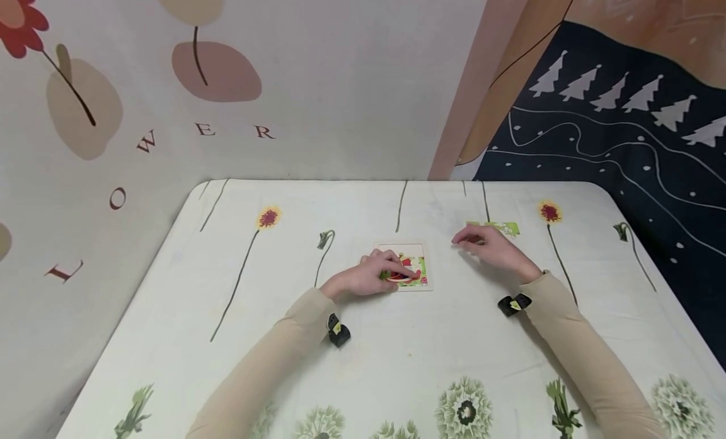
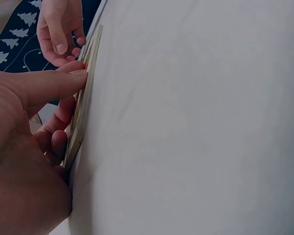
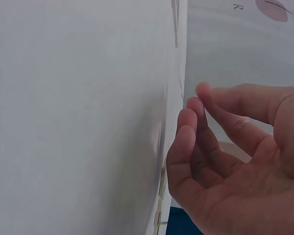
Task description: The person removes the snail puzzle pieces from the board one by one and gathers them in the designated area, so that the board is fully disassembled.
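In the head view, a small square picture puzzle (image 1: pixel 421 262) in a pale tray lies flat on the table. Its red and green picture fills the lower part, and the upper strip is bare. My left hand (image 1: pixel 371 274) rests over the puzzle's left side, one finger stretched across the picture. The left wrist view has the puzzle's edge (image 2: pixel 85 107) side-on, with thumb and fingertips touching it. To the right, my right hand (image 1: pixel 493 250) hovers above the table. Its fingers bend loosely, thumb near the index tip, with nothing visible between them in the right wrist view.
Green puzzle pieces (image 1: pixel 507 228) lie just beyond my right hand, partly hidden by it. A white flower-print cloth (image 1: pixel 363 376) covers the table. Behind stands a printed wall (image 1: pixel 351 80), with a dark tree-patterned hanging (image 1: pixel 601 136) at the right.
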### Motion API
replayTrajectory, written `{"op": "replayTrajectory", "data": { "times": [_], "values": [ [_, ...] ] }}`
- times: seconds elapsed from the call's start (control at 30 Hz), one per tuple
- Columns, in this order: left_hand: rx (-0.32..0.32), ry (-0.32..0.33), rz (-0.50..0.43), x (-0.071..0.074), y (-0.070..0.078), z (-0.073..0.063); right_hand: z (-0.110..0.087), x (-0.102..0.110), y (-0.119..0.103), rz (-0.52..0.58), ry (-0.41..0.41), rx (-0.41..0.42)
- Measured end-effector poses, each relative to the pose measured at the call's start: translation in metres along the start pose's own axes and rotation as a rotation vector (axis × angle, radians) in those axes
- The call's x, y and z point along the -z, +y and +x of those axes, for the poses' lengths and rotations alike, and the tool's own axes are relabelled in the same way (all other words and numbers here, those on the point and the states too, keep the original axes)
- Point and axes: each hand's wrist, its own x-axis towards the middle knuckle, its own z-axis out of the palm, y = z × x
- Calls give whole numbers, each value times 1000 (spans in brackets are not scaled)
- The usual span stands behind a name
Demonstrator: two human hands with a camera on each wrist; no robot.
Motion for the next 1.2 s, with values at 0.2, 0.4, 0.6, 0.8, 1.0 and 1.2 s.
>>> {"op": "replayTrajectory", "data": {
  "times": [0.2,0.4,0.6,0.8,1.0,1.2],
  "values": [
    [-3,-6,-4,0,0,0,1,-6,-4,15,-3,30],
    [-1,-9,1,0,-1,2,6,-11,-11,42,-48,10],
    [3,-9,4,0,-1,2,12,-17,-16,51,-86,29],
    [-4,-13,2,1,-1,2,15,-23,-20,30,-139,74],
    [-7,-13,-1,1,-1,1,19,-27,-26,34,-210,83],
    [-8,-14,3,2,-2,2,21,-30,-28,30,-236,90]
  ]
}}
